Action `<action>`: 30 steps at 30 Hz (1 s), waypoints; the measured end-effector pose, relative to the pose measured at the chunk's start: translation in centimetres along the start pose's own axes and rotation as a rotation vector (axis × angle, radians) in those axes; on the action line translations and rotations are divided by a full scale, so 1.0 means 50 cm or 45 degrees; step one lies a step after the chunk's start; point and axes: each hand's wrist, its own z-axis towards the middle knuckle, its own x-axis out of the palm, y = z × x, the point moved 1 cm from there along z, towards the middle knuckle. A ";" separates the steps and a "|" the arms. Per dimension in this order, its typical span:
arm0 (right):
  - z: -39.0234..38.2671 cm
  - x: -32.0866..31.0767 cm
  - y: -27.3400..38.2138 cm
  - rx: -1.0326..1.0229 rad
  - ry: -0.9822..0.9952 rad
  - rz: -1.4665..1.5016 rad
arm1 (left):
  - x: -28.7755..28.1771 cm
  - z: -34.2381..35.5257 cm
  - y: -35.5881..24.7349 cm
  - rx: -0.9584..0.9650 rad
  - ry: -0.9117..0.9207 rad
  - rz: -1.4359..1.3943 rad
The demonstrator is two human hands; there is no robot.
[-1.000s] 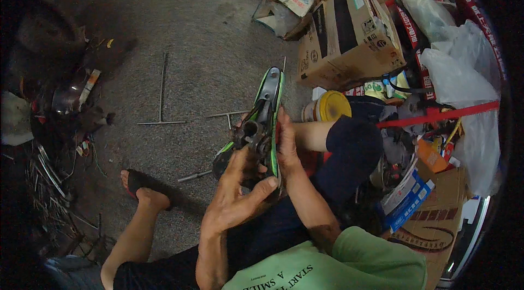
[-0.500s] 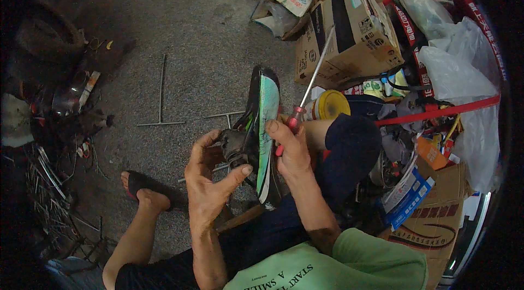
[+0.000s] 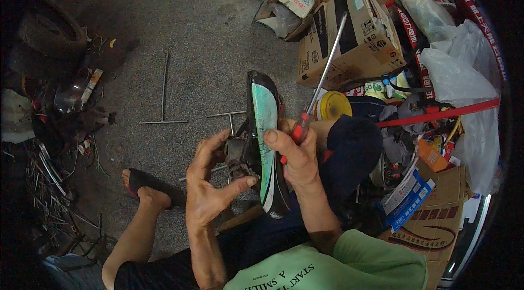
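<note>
In front of me is what looks like a bicycle saddle (image 3: 264, 107), seen edge-on, black with a shiny green side panel. A dark, grimy metal clamp (image 3: 238, 164) sits against its left side. My left hand (image 3: 210, 181) curls round the clamp, fingertips above it and thumb below; part of this grip is hidden. My right hand (image 3: 297, 162) holds the saddle from the right, its thumb pressed on the green panel. That hand also keeps hold of a screwdriver (image 3: 301, 129) with a red handle, its long shaft slanting up to the right.
Two T-shaped metal rods (image 3: 164, 91) (image 3: 231, 117) lie on the rough grey floor. A yellow-lidded tub (image 3: 334, 105) stands by my right knee. Cardboard boxes (image 3: 352, 31) and clear plastic bags (image 3: 458, 66) crowd the right. Scrap metal and a tyre (image 3: 54, 36) lie left.
The saddle has tilted, its upper end swinging left and its lower end right. The screwdriver's tip has shifted to the right and up. Both hands keep their grips.
</note>
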 end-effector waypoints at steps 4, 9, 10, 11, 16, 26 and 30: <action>0.001 -0.004 0.012 0.198 0.016 0.107 | -0.029 -0.003 0.005 0.150 0.116 0.106; -0.001 0.005 0.019 0.464 0.057 0.355 | -0.044 -0.009 -0.010 0.155 0.172 0.161; -0.004 0.011 0.027 0.583 0.093 0.479 | -0.047 -0.013 -0.013 0.147 0.176 0.160; -0.007 0.016 0.032 0.700 0.126 0.599 | -0.046 -0.016 -0.018 0.120 0.140 0.045; 0.012 -0.008 -0.052 0.761 0.224 0.927 | -0.015 -0.020 -0.034 0.165 0.125 -0.293; 0.082 -0.022 -0.126 0.798 1.423 1.524 | 0.005 -0.015 -0.042 0.143 0.192 -0.285; 0.029 0.008 -0.050 0.912 0.827 1.230 | -0.005 -0.017 -0.038 0.111 0.167 -0.330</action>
